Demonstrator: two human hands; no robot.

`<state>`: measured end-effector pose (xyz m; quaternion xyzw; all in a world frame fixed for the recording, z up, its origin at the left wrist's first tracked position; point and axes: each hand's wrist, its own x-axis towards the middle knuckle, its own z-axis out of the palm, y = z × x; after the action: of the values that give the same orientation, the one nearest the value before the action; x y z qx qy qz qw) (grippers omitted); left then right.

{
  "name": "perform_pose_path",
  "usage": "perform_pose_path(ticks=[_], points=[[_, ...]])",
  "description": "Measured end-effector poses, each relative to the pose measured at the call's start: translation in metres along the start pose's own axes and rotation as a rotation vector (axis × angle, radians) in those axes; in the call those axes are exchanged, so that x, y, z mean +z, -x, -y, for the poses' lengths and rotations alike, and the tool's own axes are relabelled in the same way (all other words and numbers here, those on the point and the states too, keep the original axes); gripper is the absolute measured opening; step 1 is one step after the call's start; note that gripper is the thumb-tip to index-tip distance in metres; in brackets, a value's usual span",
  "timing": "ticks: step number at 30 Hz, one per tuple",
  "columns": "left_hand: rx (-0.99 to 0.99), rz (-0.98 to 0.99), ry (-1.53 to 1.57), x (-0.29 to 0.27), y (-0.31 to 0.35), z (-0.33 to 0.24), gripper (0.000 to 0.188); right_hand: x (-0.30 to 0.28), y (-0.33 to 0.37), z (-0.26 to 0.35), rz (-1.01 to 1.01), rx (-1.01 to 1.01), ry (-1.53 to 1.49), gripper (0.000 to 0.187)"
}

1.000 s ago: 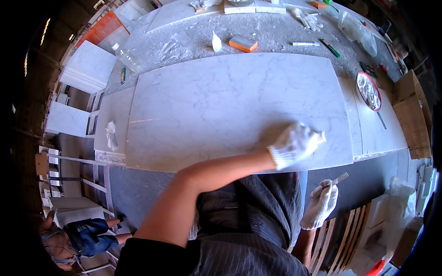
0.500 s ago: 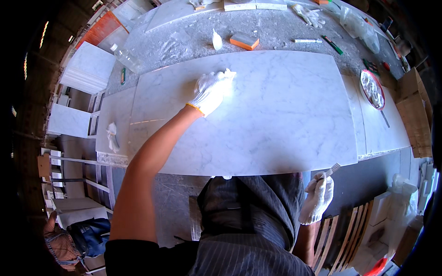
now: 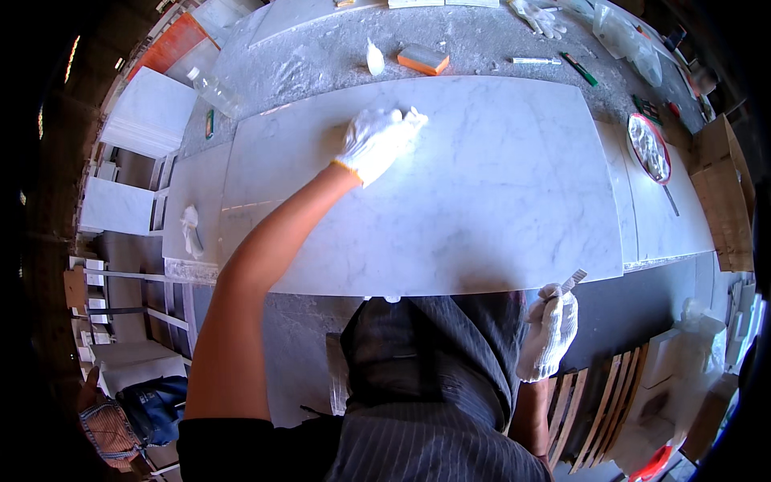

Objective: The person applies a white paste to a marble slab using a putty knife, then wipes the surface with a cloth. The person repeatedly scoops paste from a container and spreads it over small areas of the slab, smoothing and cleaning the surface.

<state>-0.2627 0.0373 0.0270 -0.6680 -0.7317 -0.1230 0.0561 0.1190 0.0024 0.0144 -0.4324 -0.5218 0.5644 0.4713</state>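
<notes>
A pale grey-veined marble slab (image 3: 482,185) lies across the worktable in front of me. On its upper left part rests my left hand (image 3: 371,146), in a white knit glove with a yellow cuff edge. Its fingers are bunched around a white crumpled wad (image 3: 417,118); glare hides whether that is cloth or paper. Below the slab's near right edge, beside my body, is my right hand (image 3: 549,333), also gloved in white. It is closed on a small flat tool, whose grey blade-like end (image 3: 573,279) sticks up past the fingers, close to the slab's edge.
Behind the slab lie a white squeeze bottle (image 3: 375,59), an orange-and-grey sponge block (image 3: 423,59), markers and spare gloves (image 3: 540,19). A red-rimmed bowl (image 3: 649,149) stands right, near a cardboard box (image 3: 721,193). Stacked tiles (image 3: 149,112) and a crumpled white cloth (image 3: 191,231) are left.
My left hand has slid a little to the right across the slab with the white wad. The right hand still holds the flat tool. The whole view has shifted slightly.
</notes>
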Motion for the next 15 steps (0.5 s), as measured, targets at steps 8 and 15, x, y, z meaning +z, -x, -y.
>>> perform_pose_path(ticks=[8, 15], points=[[0.152, 0.021, -0.13, 0.016, 0.042, -0.104, 0.025, -0.001, 0.003, 0.001, -0.028, -0.029, -0.008, 0.038], [0.359, 0.072, -0.066, -0.01, 0.099, -0.161, 0.028, -0.015, 0.002, -0.002, -0.05, -0.07, -0.019, 0.036]])
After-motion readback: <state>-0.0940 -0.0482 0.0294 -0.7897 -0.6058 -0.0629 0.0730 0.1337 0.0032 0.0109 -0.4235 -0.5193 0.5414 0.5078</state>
